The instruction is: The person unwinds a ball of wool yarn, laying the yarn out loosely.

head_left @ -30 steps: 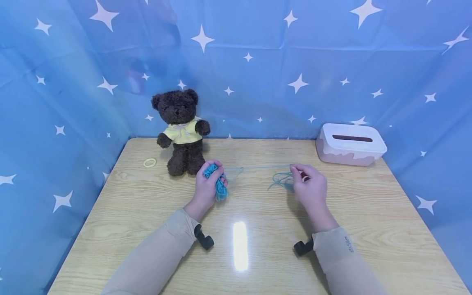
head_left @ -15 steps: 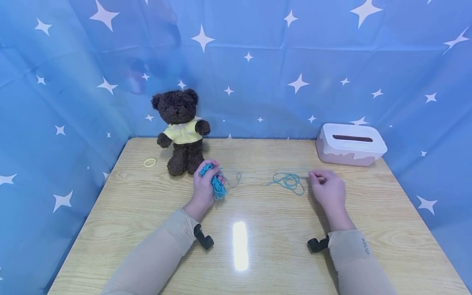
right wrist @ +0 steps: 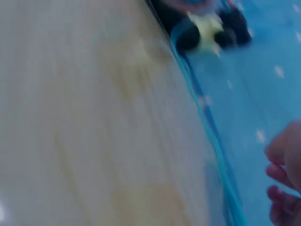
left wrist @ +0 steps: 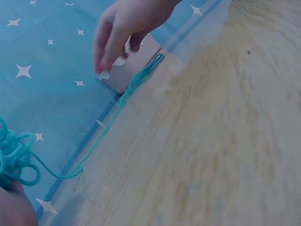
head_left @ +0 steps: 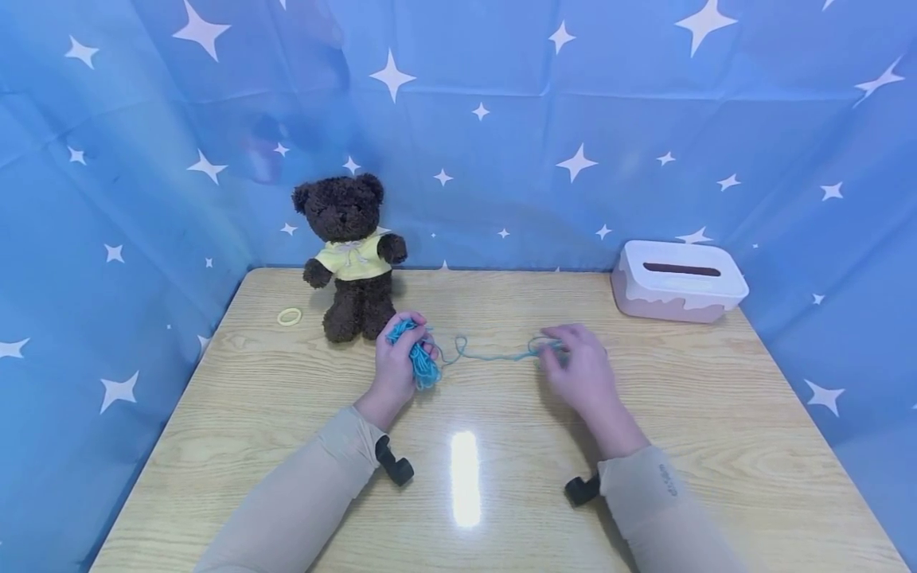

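My left hand (head_left: 392, 370) grips a bundle of turquoise yarn (head_left: 424, 368), the thumb across it, in front of the teddy bear. From that bundle a single strand (head_left: 494, 357) runs right along the table, with a small loop in it, to some loose yarn loops (left wrist: 146, 73). Over those loops hovers my right hand (head_left: 583, 372), partly covering them in the head view. Seen from the left wrist, the right hand's fingers (left wrist: 109, 54) hang down apart above the yarn, with nothing between them. In the blurred right wrist view its curved fingers (right wrist: 281, 175) are beside the strand.
A dark brown teddy bear (head_left: 351, 259) in a yellow shirt stands at the back left. Beside it lies a yellow ring (head_left: 290, 317). A white and pink tissue box (head_left: 679, 280) sits at the back right corner. Blue star-printed cloth (head_left: 487, 143) encloses the wooden table (head_left: 458, 298).
My right hand first drew the strand rightward, then let it go and came back left over the loose loops. The strand now lies slack on the table. My left hand barely moved.
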A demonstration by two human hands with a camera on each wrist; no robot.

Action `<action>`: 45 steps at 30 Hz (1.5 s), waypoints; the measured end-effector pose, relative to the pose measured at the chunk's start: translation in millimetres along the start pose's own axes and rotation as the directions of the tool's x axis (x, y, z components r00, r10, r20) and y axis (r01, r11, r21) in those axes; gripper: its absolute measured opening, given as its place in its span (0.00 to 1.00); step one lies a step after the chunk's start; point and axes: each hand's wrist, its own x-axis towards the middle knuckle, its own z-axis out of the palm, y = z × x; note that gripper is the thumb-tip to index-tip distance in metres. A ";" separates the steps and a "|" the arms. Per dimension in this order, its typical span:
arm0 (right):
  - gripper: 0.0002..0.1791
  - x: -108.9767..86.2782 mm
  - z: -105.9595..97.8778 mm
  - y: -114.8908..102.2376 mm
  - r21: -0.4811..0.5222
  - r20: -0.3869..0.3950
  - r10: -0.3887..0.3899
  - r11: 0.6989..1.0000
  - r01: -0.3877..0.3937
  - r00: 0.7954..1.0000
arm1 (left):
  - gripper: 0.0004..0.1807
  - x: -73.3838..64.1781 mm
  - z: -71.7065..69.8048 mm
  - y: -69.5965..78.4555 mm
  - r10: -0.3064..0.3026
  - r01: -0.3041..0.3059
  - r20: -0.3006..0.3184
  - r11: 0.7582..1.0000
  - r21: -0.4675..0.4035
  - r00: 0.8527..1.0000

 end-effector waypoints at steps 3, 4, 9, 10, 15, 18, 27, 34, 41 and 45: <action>0.18 1.2 22.0 -24.9 0.011 0.100 -0.113 0.994 0.112 0.989 | 0.06 -0.3 -0.8 0.8 -0.001 0.001 -0.001 1.000 -0.002 1.000; 0.19 2.0 28.5 -32.7 0.017 0.126 -0.136 0.991 0.135 0.983 | 0.06 -0.5 -0.9 1.1 -0.002 0.002 -0.002 1.000 0.000 1.000; 0.18 7.8 52.6 -59.6 -0.001 0.203 -0.132 0.991 0.135 0.970 | 0.05 -1.1 -1.3 0.3 -0.013 0.013 0.006 1.000 0.000 1.000; 0.18 9.2 55.9 -62.4 -0.008 0.219 -0.110 0.993 0.115 0.970 | 0.04 -1.1 -1.4 0.0 -0.014 0.014 0.009 1.000 0.000 1.000; 0.13 14.7 66.9 -68.1 -0.043 0.271 -0.030 0.998 0.043 0.962 | 0.03 0.5 -2.2 -0.8 -0.007 0.007 0.017 1.000 0.011 1.000; 0.07 15.4 68.7 -67.2 -0.054 0.258 -0.043 0.997 0.058 0.965 | 0.05 1.3 -0.9 -1.2 -0.003 0.003 0.016 1.000 0.018 1.000; 0.05 13.0 69.1 -64.8 -0.165 0.285 -0.041 0.982 0.091 0.958 | 0.06 -0.9 0.4 0.1 0.005 -0.005 0.001 0.999 0.032 1.000; 0.05 15.8 60.0 -58.6 -0.093 0.207 0.008 0.996 0.012 0.978 | 0.07 -1.1 -0.4 -0.4 0.008 -0.008 0.011 1.000 0.030 1.000; 0.04 18.0 41.1 -32.8 0.054 0.028 0.001 0.999 -0.002 1.000 | 0.05 -0.1 -1.3 0.0 0.014 -0.015 0.012 0.999 0.032 1.000; 0.04 14.6 24.4 -9.9 0.082 -0.050 0.035 0.996 -0.031 0.998 | 0.05 0.3 -2.2 -0.8 0.014 -0.014 -0.007 0.999 0.043 1.000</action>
